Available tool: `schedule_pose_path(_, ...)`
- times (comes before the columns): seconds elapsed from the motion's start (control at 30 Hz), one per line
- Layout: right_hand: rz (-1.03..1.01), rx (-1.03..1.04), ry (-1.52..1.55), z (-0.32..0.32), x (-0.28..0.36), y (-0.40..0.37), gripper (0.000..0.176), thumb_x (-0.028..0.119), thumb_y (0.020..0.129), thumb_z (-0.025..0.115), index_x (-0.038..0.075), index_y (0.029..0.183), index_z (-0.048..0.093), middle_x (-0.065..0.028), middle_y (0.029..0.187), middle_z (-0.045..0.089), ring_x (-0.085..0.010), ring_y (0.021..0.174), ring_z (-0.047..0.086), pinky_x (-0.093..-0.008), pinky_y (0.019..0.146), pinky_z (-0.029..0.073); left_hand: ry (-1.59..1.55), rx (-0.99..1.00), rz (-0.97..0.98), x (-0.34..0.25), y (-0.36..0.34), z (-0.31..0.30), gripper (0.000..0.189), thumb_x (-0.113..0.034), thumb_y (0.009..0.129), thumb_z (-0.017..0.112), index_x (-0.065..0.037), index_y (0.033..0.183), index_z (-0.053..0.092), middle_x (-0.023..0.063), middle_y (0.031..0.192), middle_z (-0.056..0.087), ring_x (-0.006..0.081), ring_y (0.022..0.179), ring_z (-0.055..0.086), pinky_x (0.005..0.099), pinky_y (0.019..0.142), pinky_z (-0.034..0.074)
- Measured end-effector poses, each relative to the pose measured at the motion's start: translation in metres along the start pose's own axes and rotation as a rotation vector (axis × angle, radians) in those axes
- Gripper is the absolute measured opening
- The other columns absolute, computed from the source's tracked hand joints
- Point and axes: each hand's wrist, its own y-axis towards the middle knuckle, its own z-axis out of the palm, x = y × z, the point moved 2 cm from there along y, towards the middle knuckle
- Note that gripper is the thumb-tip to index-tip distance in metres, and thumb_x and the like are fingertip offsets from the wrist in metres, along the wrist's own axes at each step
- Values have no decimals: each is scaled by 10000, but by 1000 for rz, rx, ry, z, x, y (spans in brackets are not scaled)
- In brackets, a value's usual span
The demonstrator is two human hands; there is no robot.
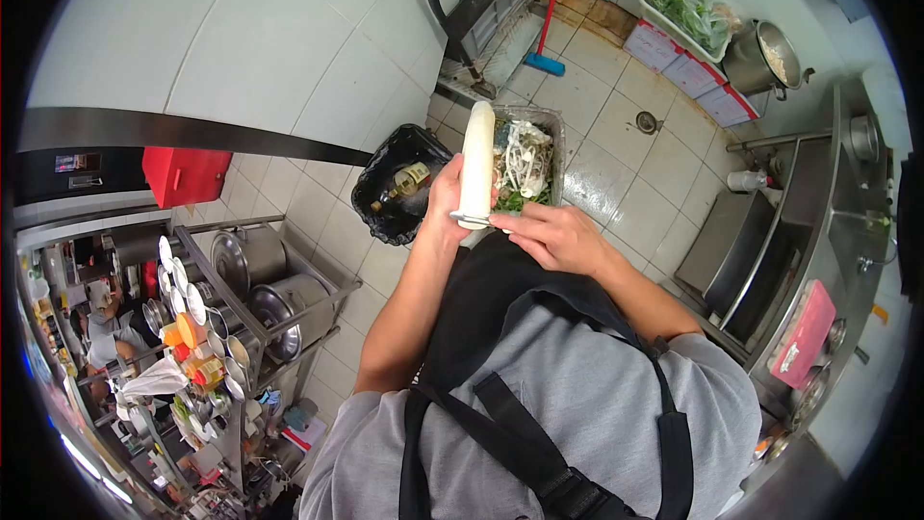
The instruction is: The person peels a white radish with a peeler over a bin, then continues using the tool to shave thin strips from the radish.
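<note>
A long white daikon radish (477, 159) points away from me, and my left hand (447, 195) is wrapped around its side. My right hand (551, 234) is closed on a small metal peeler (469, 219), whose blade lies across the near end of the daikon. The fingers hide most of the peeler's handle. Beneath and just beyond my hands stands a bin of food scraps (556, 121), with pale peelings and green leaves inside.
Left of the scraps stands a black-lined bin (364, 195) with a bottle inside. A rack with large lidded pots (289, 313) is at left. A cart (491, 43) and a red-handled broom (549, 29) stand ahead. Steel sinks (784, 241) line the right.
</note>
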Motion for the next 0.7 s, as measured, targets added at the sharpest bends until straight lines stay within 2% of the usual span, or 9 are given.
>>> schedule_pose_path(0.07,-22,13,80,6,-5,4,338,135,822,626,176,1158,628,-69,693,528,-254,592,574,-365,548,475,22,-63,2,-4,-2,0,451,-412,950,417,-1,1092,534,144,831,628,217,606,634,327,501,563)
schedule_pose_path(0.23,43,-36,183,10,-32,15,302,120,853,584,137,1151,632,-105,738,587,-282,646,603,-380,598,490,146,-180,41,0,-21,16,447,-391,971,362,2,1097,533,125,804,619,205,614,612,298,479,515)
schedule_pose_path(0.3,25,-108,280,11,-50,24,304,116,862,573,91,1161,619,-142,826,632,-312,709,625,-383,657,502,197,-106,-16,6,-23,9,457,-389,977,337,7,1103,527,127,816,613,198,596,593,276,467,504)
schedule_pose_path(0.37,61,-78,248,6,-67,29,298,113,866,568,51,1155,611,-169,890,652,-329,759,636,-374,711,505,139,-73,0,7,-31,17,480,-396,979,325,20,1125,516,133,834,596,194,565,575,272,444,500)
schedule_pose_path(0.43,180,-139,298,9,-89,32,294,120,877,558,64,1161,611,-177,899,660,-325,776,643,-360,729,502,158,-70,-25,6,-40,19,501,-402,980,326,35,1150,503,140,848,579,192,546,561,267,429,492)
schedule_pose_path(0.57,263,-165,288,28,-148,38,297,143,888,547,82,1172,608,-186,894,662,-315,777,647,-349,741,499,197,-11,-38,5,-48,0,532,-426,976,329,41,1171,493,141,851,577,192,546,561,270,434,492)
schedule_pose_path(0.63,465,-64,186,38,-179,40,301,172,884,555,98,1171,610,-193,900,659,-298,776,647,-346,762,494,220,28,-51,6,-52,-6,547,-443,970,339,43,1162,500,151,875,585,191,541,560,261,439,495)
schedule_pose_path(0.67,557,-39,251,61,-214,32,344,209,895,562,97,1220,578,-168,812,653,-244,651,612,-335,616,495,220,26,-52,7,-55,-3,547,-443,970,339,43,1162,500,151,875,585,191,541,560,261,439,495)
schedule_pose_path(0.7,560,-39,253,72,-218,27,344,209,895,562,97,1220,578,-168,812,653,-244,651,612,-335,616,495,245,6,-45,6,-58,1,550,-455,966,348,39,1149,508,145,871,590,189,545,566,265,442,493)
